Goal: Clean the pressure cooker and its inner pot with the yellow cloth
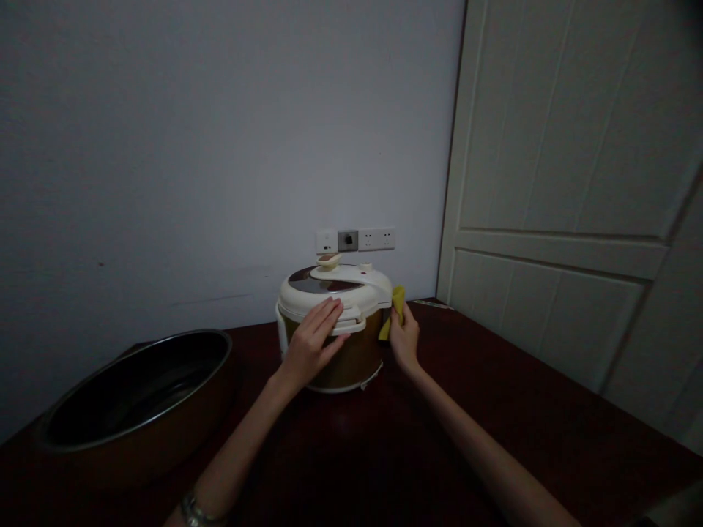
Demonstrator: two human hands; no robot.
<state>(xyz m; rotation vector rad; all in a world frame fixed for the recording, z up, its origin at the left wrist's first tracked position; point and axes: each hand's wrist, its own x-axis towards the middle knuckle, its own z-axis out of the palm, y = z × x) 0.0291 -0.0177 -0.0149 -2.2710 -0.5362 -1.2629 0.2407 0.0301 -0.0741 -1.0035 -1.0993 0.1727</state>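
A white and brown electric pressure cooker (345,359) stands upright on the dark red table, its lid (299,294) on. My left hand (314,338) lies against the front left of the cooker, fingers stretched out together over the lid's rim. Its thumb reaches apart, just below the white side handle (351,319). At the cooker's right side, my right hand (404,337) is closed round a folded yellow cloth (398,298). The cloth is up against the cooker's side, though exact contact is hard to make out.
To the left on the table (340,468) sits a large, wide pot (159,432) with a dark inside and a metal rim. Behind the cooker, wall sockets (376,238) are set in a pale wall (220,146). A white panelled door (549,234) borders the right side.
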